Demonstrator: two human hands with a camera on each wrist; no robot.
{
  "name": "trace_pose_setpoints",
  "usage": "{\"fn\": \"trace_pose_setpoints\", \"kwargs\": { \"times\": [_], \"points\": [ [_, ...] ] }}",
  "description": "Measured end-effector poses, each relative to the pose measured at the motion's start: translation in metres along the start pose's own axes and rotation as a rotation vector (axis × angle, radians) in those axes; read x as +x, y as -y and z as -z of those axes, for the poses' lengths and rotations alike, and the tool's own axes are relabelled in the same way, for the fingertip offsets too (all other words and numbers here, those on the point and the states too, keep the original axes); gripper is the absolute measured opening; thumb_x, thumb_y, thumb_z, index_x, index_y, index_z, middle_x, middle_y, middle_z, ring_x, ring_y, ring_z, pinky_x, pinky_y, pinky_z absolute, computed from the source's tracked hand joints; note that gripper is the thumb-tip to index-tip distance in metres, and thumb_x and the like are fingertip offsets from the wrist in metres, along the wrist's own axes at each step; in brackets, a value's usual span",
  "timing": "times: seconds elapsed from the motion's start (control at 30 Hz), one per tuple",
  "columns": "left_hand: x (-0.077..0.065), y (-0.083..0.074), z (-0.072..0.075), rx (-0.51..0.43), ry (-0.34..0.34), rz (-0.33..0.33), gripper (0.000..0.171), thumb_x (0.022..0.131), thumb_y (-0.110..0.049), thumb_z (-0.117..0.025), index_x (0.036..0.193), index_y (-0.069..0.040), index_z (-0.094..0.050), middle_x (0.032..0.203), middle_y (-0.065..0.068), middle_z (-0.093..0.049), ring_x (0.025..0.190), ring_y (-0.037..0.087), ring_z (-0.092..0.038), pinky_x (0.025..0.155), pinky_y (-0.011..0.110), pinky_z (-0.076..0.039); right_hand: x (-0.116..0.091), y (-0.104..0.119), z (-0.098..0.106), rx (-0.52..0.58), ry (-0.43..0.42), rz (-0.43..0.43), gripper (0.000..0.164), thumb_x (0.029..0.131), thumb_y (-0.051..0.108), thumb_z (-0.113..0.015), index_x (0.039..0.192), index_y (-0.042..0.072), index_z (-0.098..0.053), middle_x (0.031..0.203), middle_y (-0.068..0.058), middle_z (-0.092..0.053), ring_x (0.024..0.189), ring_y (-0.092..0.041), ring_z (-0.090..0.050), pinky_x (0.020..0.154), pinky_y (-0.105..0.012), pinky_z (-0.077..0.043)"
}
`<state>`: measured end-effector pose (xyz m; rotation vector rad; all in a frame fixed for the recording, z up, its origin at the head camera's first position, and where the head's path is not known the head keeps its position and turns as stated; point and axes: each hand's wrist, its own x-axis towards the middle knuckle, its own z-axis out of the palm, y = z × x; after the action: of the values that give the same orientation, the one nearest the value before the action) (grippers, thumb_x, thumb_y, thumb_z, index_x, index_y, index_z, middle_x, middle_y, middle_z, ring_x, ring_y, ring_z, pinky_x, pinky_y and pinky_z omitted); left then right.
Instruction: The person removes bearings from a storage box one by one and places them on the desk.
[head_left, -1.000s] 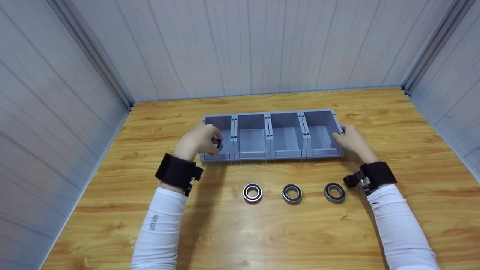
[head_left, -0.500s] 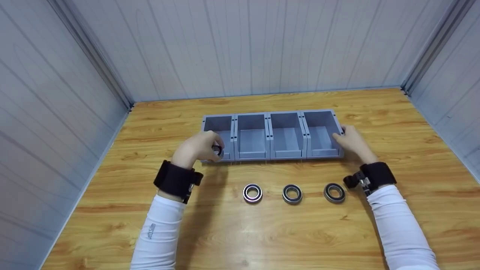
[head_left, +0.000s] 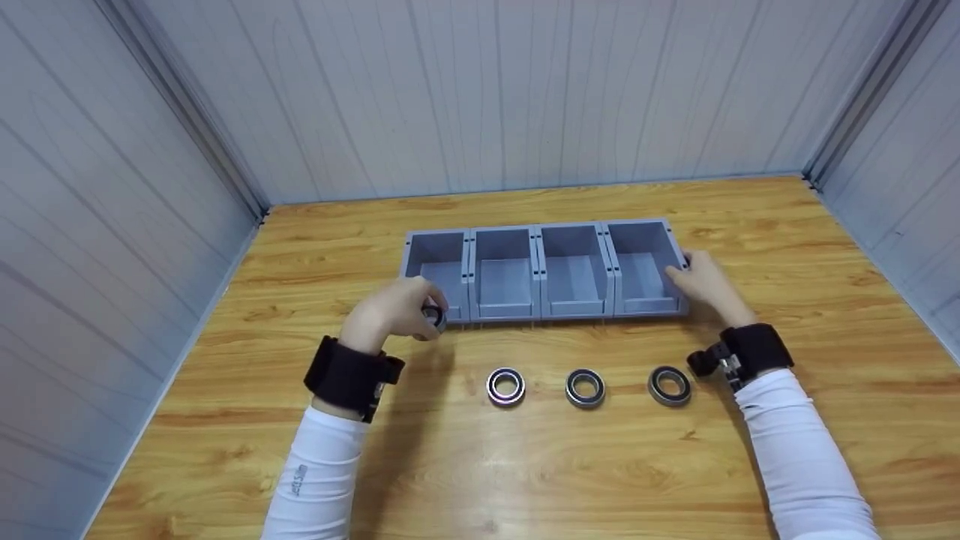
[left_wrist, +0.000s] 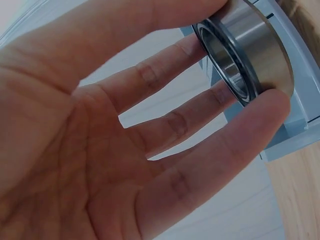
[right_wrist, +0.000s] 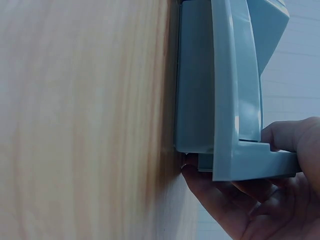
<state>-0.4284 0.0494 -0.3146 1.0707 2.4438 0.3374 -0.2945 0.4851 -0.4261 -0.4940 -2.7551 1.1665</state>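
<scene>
My left hand (head_left: 401,309) pinches a ball bearing (left_wrist: 250,47) between thumb and fingertips, at the front edge of the leftmost bin. In the left wrist view the bearing shows a steel outer ring and a dark seal, tilted on its side. At the far right end of the joined grey bins (head_left: 502,310), my right hand (head_left: 705,281) grips the side wall, thumb over the rim and fingers under it, as the right wrist view (right_wrist: 250,200) shows. Three more bearings lie flat in front of the bins: a left one (head_left: 505,387), a middle one (head_left: 585,388) and a right one (head_left: 669,385).
The bins stand in one row on a wood-grain table (head_left: 570,480). Pale panel walls (head_left: 525,97) close off the back and both sides. A black strap with a small camera sits on each wrist.
My left hand has drawn back from over the leftmost bin toward its front edge, still holding the bearing. The right hand, the bins and the three bearings on the table have not moved.
</scene>
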Motion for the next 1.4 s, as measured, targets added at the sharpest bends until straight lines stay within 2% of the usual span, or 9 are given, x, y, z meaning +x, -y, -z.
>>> {"fn": "trace_pose_setpoints", "kwargs": {
  "times": [0.23,0.4,0.67,0.83,0.97,1.1,1.2,1.33,1.4],
  "points": [
    [-0.006,0.003,-0.007,0.012,0.013,-0.002,0.041,0.08,-0.008,-0.08,0.12,-0.001,-0.072,0.114,0.019,-0.073,0.092,0.022,-0.066,0.087,0.038,-0.059,0.0,0.0,0.0,-0.015,0.005,-0.012,0.044,0.102,0.011,-0.049,0.134,-0.018,-0.052,0.112,-0.035,-0.064,0.07,-0.004,-0.053,0.065,-0.015,-0.045],
    [-0.009,0.002,-0.011,0.001,0.019,0.005,0.046,0.08,-0.008,-0.08,0.124,0.0,-0.069,0.118,0.021,-0.073,0.099,0.027,-0.068,0.094,0.043,-0.059,0.0,0.001,0.0,-0.019,-0.006,-0.013,0.044,0.102,0.011,-0.049,0.135,-0.018,-0.052,0.112,-0.036,-0.064,0.07,-0.005,-0.053,0.065,-0.016,-0.045],
    [-0.012,0.003,-0.017,0.006,0.025,-0.012,0.044,0.079,-0.009,-0.081,0.121,0.0,-0.07,0.115,0.02,-0.073,0.096,0.026,-0.068,0.092,0.043,-0.058,0.001,0.0,0.0,0.005,-0.008,0.013,0.044,0.101,0.008,-0.049,0.136,-0.019,-0.051,0.112,-0.039,-0.063,0.063,-0.002,-0.05,0.061,-0.016,-0.044],
    [-0.014,0.003,-0.021,-0.004,0.042,-0.009,0.046,0.08,-0.009,-0.081,0.123,0.001,-0.069,0.116,0.021,-0.073,0.094,0.025,-0.067,0.091,0.042,-0.059,0.0,-0.001,0.001,0.007,-0.008,0.016,0.043,0.101,0.008,-0.05,0.134,-0.019,-0.052,0.116,-0.04,-0.063,0.067,-0.002,-0.052,0.064,-0.014,-0.045],
    [-0.017,0.003,-0.024,0.01,0.032,-0.017,0.045,0.081,-0.011,-0.081,0.123,0.0,-0.07,0.116,0.019,-0.074,0.098,0.027,-0.068,0.093,0.044,-0.058,-0.001,0.0,0.0,-0.008,-0.017,0.012,0.041,0.101,0.008,-0.05,0.133,-0.018,-0.053,0.119,-0.041,-0.063,0.076,-0.005,-0.055,0.069,-0.013,-0.045],
    [-0.019,0.004,-0.027,0.003,0.018,-0.039,0.042,0.081,-0.01,-0.081,0.12,0.002,-0.07,0.116,0.02,-0.073,0.102,0.03,-0.068,0.095,0.046,-0.058,-0.001,0.0,0.0,-0.022,-0.025,0.016,0.042,0.1,0.008,-0.05,0.132,-0.019,-0.054,0.118,-0.04,-0.064,0.078,-0.007,-0.055,0.071,-0.012,-0.044],
    [-0.02,0.004,-0.029,-0.01,0.012,-0.046,0.042,0.081,-0.01,-0.081,0.119,0.002,-0.07,0.117,0.019,-0.073,0.103,0.031,-0.069,0.096,0.047,-0.058,-0.001,0.0,0.0,-0.017,-0.023,0.024,0.042,0.1,0.008,-0.05,0.132,-0.02,-0.053,0.105,-0.034,-0.065,0.071,-0.005,-0.053,0.065,-0.014,-0.044],
    [-0.022,0.004,-0.032,-0.007,0.014,-0.032,0.041,0.08,-0.011,-0.083,0.118,0.0,-0.07,0.115,0.019,-0.073,0.099,0.029,-0.069,0.093,0.047,-0.058,-0.001,-0.001,0.001,0.005,-0.005,0.026,0.043,0.1,0.007,-0.05,0.133,-0.021,-0.051,0.086,-0.016,-0.063,0.056,-0.002,-0.046,0.055,-0.018,-0.043],
    [-0.023,0.005,-0.033,0.009,0.008,-0.032,0.04,0.079,-0.01,-0.083,0.116,-0.001,-0.07,0.113,0.019,-0.073,0.097,0.027,-0.068,0.092,0.046,-0.058,-0.001,-0.001,0.002,0.01,0.001,0.026,0.043,0.1,0.007,-0.049,0.133,-0.021,-0.051,0.082,-0.011,-0.061,0.053,-0.002,-0.044,0.054,-0.018,-0.043]
  ]
}}
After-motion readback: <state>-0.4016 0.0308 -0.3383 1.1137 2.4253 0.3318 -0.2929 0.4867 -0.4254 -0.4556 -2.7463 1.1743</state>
